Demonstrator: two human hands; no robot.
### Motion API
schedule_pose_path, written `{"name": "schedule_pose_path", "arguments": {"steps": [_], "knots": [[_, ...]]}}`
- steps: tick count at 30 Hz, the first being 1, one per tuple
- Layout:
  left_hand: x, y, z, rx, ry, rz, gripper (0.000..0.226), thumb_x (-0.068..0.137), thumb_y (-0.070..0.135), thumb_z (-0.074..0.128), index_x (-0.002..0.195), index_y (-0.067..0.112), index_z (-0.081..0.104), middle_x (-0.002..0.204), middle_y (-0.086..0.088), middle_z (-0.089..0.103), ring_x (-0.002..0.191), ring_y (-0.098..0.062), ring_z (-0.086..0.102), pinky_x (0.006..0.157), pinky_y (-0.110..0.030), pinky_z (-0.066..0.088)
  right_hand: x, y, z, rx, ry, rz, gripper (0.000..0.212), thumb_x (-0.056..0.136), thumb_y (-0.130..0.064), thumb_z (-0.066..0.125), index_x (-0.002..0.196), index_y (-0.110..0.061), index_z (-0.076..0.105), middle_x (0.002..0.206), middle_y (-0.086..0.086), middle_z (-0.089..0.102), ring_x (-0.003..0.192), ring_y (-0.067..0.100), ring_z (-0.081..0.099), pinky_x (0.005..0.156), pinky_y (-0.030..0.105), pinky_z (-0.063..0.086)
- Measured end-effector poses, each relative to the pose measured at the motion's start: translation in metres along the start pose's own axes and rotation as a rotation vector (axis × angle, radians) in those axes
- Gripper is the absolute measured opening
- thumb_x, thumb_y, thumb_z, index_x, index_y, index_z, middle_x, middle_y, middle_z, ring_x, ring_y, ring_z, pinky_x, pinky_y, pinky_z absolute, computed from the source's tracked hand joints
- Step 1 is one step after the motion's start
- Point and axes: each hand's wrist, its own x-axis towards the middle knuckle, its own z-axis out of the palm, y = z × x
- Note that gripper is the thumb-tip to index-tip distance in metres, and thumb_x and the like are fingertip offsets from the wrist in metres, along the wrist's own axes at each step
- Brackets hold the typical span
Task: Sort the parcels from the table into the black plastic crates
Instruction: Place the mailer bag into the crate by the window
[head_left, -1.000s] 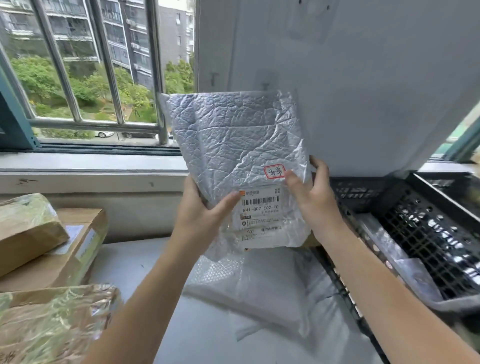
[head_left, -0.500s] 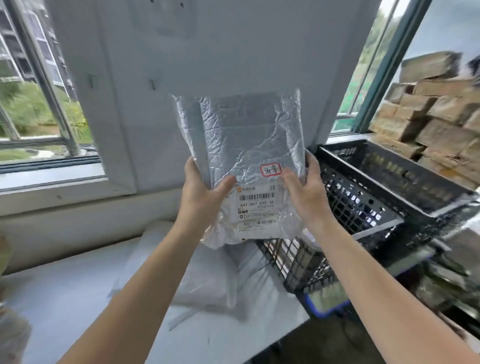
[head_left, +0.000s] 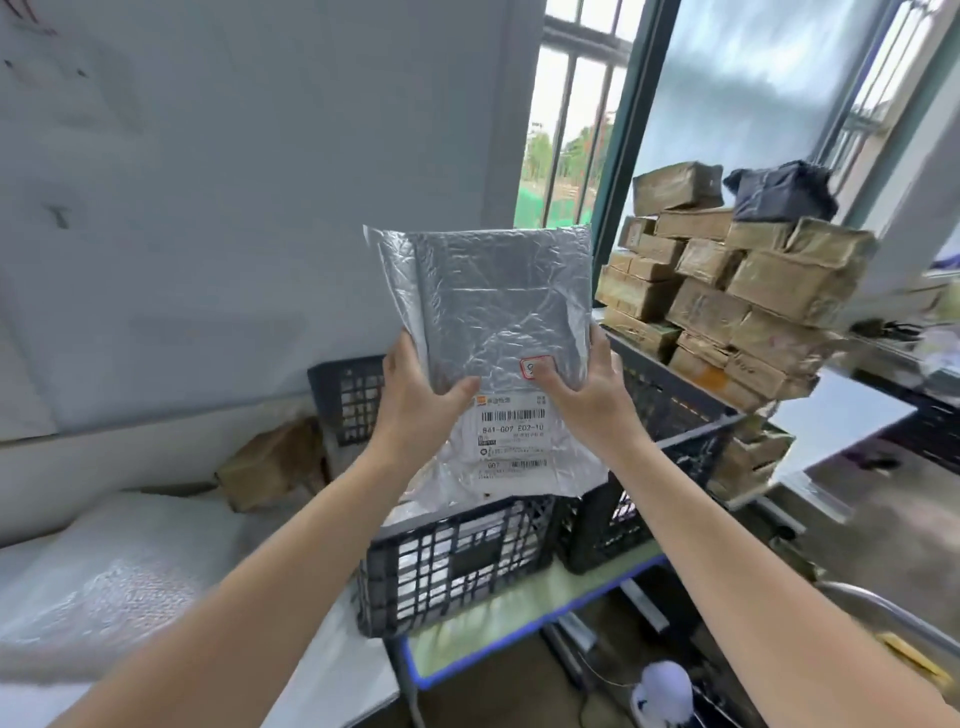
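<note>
Silver parcel (head_left: 498, 312) is held upright in the air, its printed label (head_left: 511, 436) facing the person, probably so the code can be read before choosing a crate. The left hand (head_left: 415, 410) and right hand (head_left: 592, 400) each pinch a side edge, thumbs on front. Just below the hands stands one black crate (head_left: 457, 561); a second black crate (head_left: 675, 415) sits beyond the right hand.

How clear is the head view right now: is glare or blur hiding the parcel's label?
Head view: the label is sharp for its barcode and big code line, small print unreadable; the silver parcel shows only soft sheen; the window is blown out; the stacked boxes are smeared.
</note>
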Motion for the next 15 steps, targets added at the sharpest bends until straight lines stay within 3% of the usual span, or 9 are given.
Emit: {"name": "schedule_pose_path", "arguments": {"steps": [3,7,10,15], "knots": [[0.016,0.005,0.029,0.012,-0.027,0.007,0.105,0.084,0.032,0.078,0.157,0.020,0.003,0.162,-0.001,0.017,0.143,-0.011,0.021,0.109,-0.028,0.017,0.023,0.015,-0.018,-0.006,-0.018,-0.007,0.097,0.082,-0.059,0.069,0.155,-0.037,0.009,0.155,0.004,0.029,0.135,0.029,0.041,0.102,0.042,0.039],[0.045,0.004,0.064,0.009,-0.036,0.047,0.119,0.083,0.029,0.080,0.156,0.027,-0.014,0.166,0.003,0.002,0.150,-0.013,0.009,0.112,-0.028,0.013,0.059,0.038,-0.032,-0.023,-0.048,-0.008,0.104,0.079,-0.059,0.072,0.154,-0.041,0.002,0.158,0.007,0.026,0.138,0.032,0.038,0.105,0.047,0.039],[0.075,-0.004,0.091,0.054,-0.048,0.074,0.115,0.083,0.030,0.079,0.157,0.030,-0.010,0.163,-0.001,0.011,0.144,-0.008,0.017,0.108,-0.026,0.018,0.093,0.057,-0.041,-0.094,-0.073,-0.012,0.107,0.079,-0.059,0.072,0.155,-0.040,-0.002,0.159,0.010,0.026,0.140,0.034,0.036,0.108,0.047,0.036],[0.132,-0.015,0.146,0.209,-0.129,0.013,0.095,0.084,0.041,0.075,0.157,0.018,0.017,0.152,-0.012,0.026,0.139,-0.028,0.037,0.110,-0.037,0.034,0.159,0.090,-0.058,-0.271,-0.140,-0.029,0.119,0.068,-0.068,0.069,0.156,-0.036,-0.005,0.163,0.010,0.015,0.145,0.035,0.026,0.113,0.052,0.029]]}}
